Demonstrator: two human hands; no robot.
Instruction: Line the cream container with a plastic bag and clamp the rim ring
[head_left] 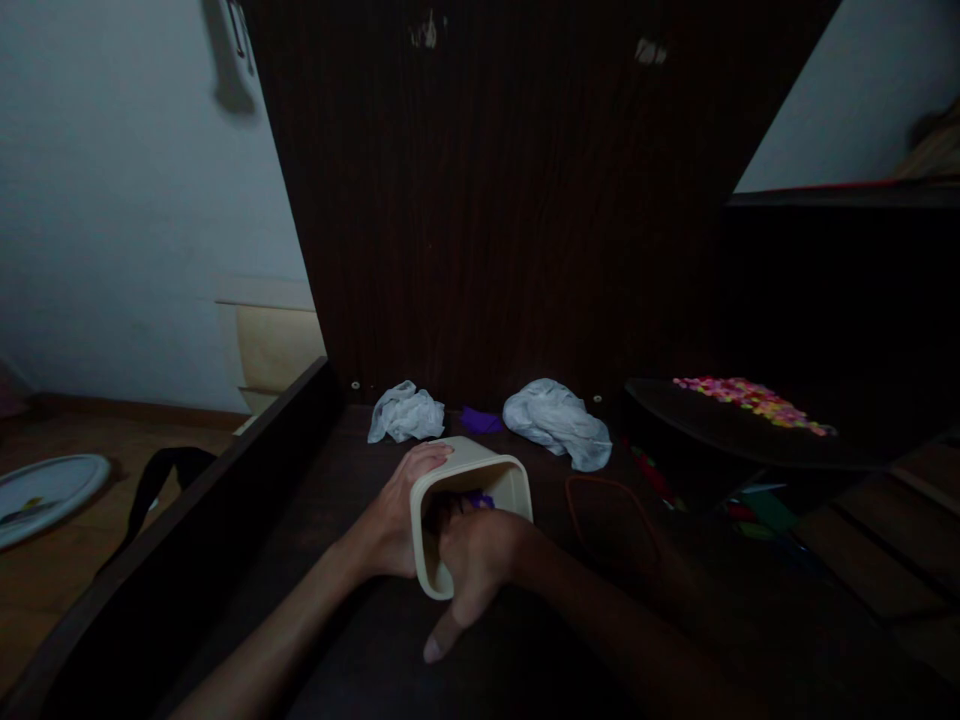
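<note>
We're clasping the cream bin [463, 453] left-handed, our left hand [405, 505] at its nine o'clock | seemingly steadying its tipped mouth for our right hand [484, 550] | right fingers hiding inside, grasp can't tell

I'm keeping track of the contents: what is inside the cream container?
The right hand reaches into the cream container, with a purple item beside it. The hand and shadow hide anything deeper, including the bottom.

Container [469, 453] before left bag [407, 414] and right bag [556, 420] (scrap [480, 420] between)
</note>
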